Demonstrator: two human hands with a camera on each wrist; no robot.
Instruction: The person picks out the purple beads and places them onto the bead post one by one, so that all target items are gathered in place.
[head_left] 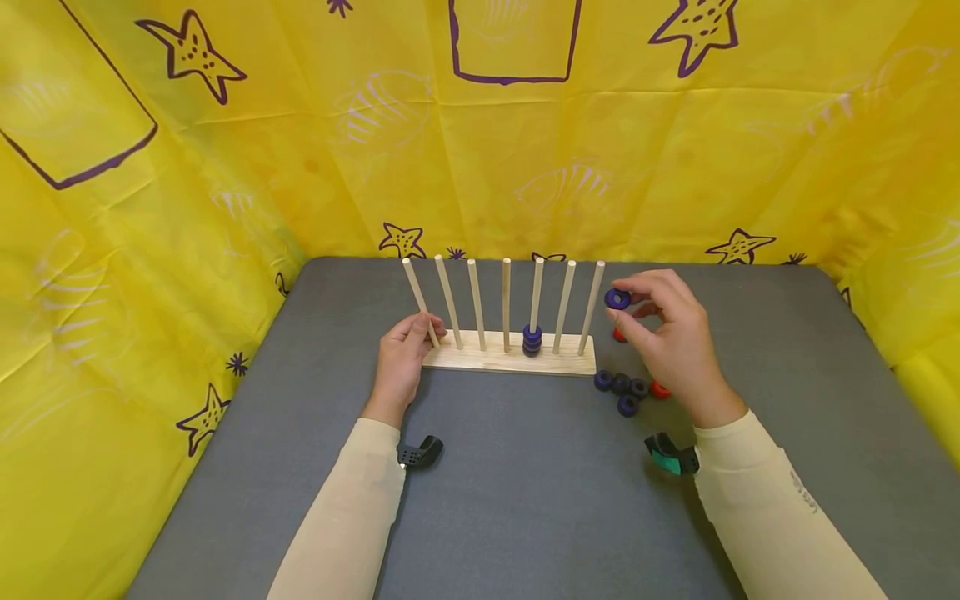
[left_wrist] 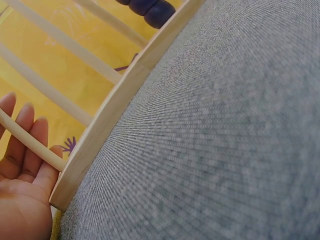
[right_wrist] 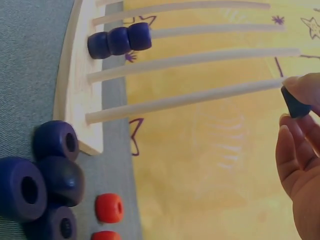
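Observation:
In the head view, a wooden peg rack [head_left: 510,360] with several upright pegs stands on the grey table. My left hand [head_left: 401,358] holds its left end, the thumb at the outermost peg and the fingers behind it. The left wrist view shows that hand's fingers [left_wrist: 37,132] behind the peg, its thumb out of sight. My right hand [head_left: 671,329] pinches a dark blue ring bead [head_left: 618,299] between thumb and fingers, close to the top of the rightmost peg. Three blue beads [right_wrist: 119,41] are stacked on another peg; the right wrist view shows them at its base.
Several loose dark blue beads [head_left: 621,384] lie beside the rack's right end. Red beads [head_left: 660,390] lie near them, partly below the right hand. A yellow patterned cloth [head_left: 487,167] hangs behind the table [head_left: 517,500] and at its sides.

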